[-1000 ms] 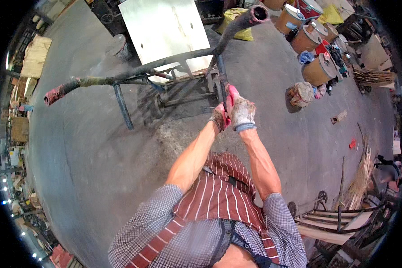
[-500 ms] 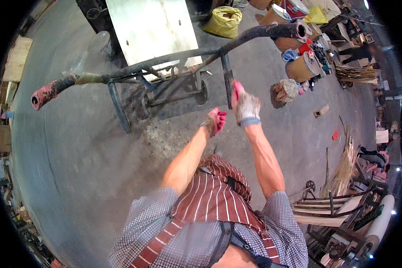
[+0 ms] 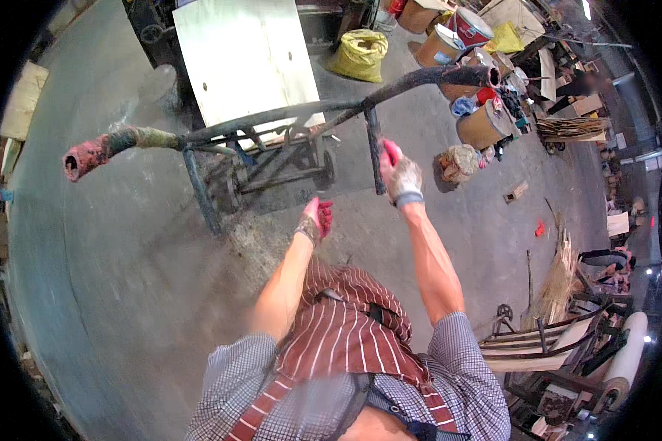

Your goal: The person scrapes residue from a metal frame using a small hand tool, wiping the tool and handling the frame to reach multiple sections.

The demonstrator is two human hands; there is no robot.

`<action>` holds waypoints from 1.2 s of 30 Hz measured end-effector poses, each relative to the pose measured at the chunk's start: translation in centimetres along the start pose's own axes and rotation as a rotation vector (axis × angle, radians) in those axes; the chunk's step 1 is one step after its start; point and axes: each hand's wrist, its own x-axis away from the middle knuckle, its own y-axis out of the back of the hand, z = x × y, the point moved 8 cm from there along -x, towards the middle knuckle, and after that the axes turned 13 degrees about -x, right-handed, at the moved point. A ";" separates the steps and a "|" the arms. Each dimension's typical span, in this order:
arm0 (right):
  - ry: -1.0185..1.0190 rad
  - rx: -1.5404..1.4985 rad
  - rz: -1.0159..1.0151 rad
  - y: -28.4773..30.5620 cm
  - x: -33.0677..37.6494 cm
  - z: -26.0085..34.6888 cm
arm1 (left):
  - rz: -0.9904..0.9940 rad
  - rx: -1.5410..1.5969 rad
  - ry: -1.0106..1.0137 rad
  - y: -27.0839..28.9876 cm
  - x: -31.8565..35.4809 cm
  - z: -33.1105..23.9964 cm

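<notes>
A dark metal handcart (image 3: 272, 158) stands in front of me, its long curved handle bar (image 3: 221, 128) running from a red-wrapped end at the left to a tube end at the upper right. A pale flat board (image 3: 243, 55) lies on the cart. My left hand (image 3: 315, 219), in a red and grey glove, hangs free below the bar with fingers loosely curled, holding nothing. My right hand (image 3: 399, 173), in the same kind of glove, is raised beside the cart's upright post (image 3: 375, 158), fingers apart, close to it but not gripping.
Grey concrete floor (image 3: 125, 294) all around. A yellow sack (image 3: 360, 53) lies beyond the cart. Cardboard drums and boxes (image 3: 482, 125) stand at the upper right. Wooden strips, frames and a white roll (image 3: 566, 345) crowd the right side.
Both hands were together at the cart's post a second ago; they have come off it and moved apart, the left one dropping lower. The cart's bar now sits lower in view.
</notes>
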 end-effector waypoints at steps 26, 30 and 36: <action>-0.508 -1.225 0.840 -12.6 13.9 7.6 | -0.112 0.331 -0.573 9.7 17.5 -2.7; -0.571 -1.207 1.133 -16.5 20.1 6.5 | -0.239 0.485 -0.614 12.4 21.5 -0.9; -0.498 -1.067 1.095 -17.1 22.3 7.6 | -0.252 0.569 -0.622 15.2 23.3 1.6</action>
